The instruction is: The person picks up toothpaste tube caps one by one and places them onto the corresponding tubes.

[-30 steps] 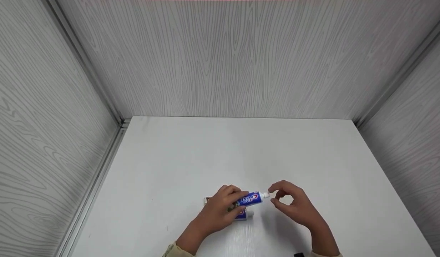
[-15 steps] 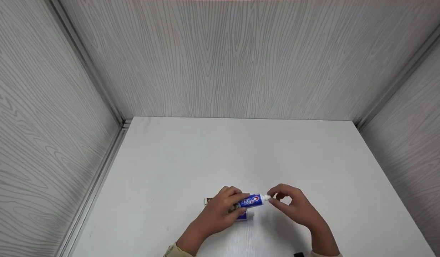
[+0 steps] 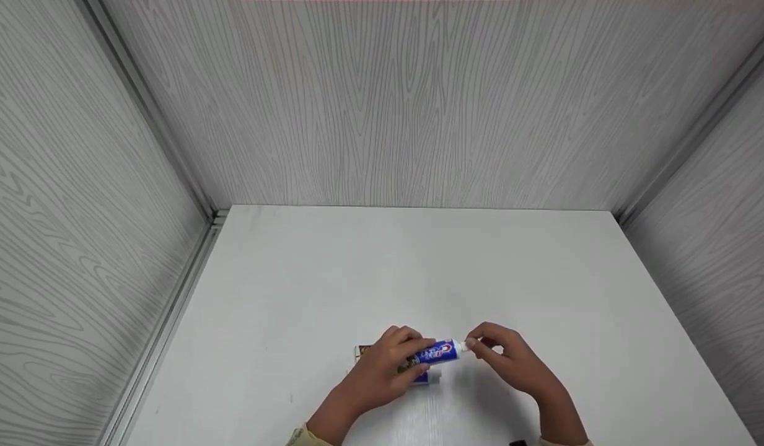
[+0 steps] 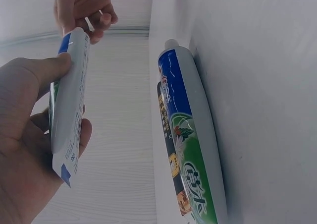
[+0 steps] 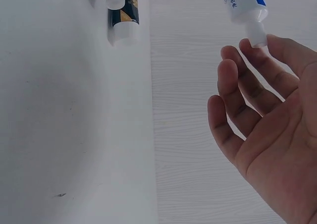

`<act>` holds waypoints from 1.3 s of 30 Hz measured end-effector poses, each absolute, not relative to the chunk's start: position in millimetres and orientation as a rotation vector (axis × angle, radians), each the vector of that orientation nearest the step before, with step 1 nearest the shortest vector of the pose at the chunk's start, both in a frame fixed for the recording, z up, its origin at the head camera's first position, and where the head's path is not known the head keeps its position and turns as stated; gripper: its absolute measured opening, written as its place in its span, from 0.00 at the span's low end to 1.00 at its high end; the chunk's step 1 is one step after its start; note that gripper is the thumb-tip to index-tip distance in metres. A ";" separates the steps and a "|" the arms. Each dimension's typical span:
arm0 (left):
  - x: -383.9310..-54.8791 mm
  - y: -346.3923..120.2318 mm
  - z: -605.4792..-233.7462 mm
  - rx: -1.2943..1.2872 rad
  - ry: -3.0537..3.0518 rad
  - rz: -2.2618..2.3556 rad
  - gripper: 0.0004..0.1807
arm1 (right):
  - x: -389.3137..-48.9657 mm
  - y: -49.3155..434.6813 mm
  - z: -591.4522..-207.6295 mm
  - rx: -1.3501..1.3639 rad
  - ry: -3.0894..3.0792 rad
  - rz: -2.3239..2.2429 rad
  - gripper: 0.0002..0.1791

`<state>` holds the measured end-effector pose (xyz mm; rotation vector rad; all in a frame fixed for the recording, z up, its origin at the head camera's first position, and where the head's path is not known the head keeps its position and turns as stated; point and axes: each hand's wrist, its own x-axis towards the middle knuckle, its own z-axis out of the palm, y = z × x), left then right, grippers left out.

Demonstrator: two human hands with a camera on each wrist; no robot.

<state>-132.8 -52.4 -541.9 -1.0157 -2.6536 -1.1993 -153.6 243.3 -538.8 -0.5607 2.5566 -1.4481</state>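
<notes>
My left hand (image 3: 382, 370) grips a blue and white toothpaste tube (image 3: 439, 352) around its body, held up off the table with its cap end to the right. The thumb and fingers of my right hand (image 3: 512, 358) pinch the tube's white cap (image 5: 256, 34); its other fingers are loosely bent in the right wrist view. Below the held tube, a second toothpaste tube (image 4: 185, 120), blue, green and white with a white cap, lies on the table. A black and gold tube (image 4: 171, 152) with a white cap lies beside it, mostly hidden by the left hand in the head view.
The white table (image 3: 419, 266) is bounded by grey wood-grain panels at the back (image 3: 382, 105) and sides. A small dark object (image 3: 518, 443) shows at the bottom edge of the head view, by the right wrist.
My right thumb and fingers have closed in on the cap of the held tube, from slightly apart to pinching it. The left hand keeps its grip, and the tubes on the table stay put.
</notes>
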 end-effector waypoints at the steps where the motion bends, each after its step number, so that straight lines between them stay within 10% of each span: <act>1: -132.6 -52.6 -541.9 -1.016 -2.649 -1.200 0.22 | -153.8 243.2 -539.1 -0.557 2.558 -1.448 0.10; 20: -131.7 -54.7 -540.2 -1.006 -2.661 -1.212 0.23 | -150.1 242.5 -536.2 -0.952 2.671 -1.603 0.20; 39: -130.8 -52.2 -540.7 -1.036 -2.646 -1.196 0.23 | -150.3 241.3 -535.7 -0.643 2.589 -1.479 0.06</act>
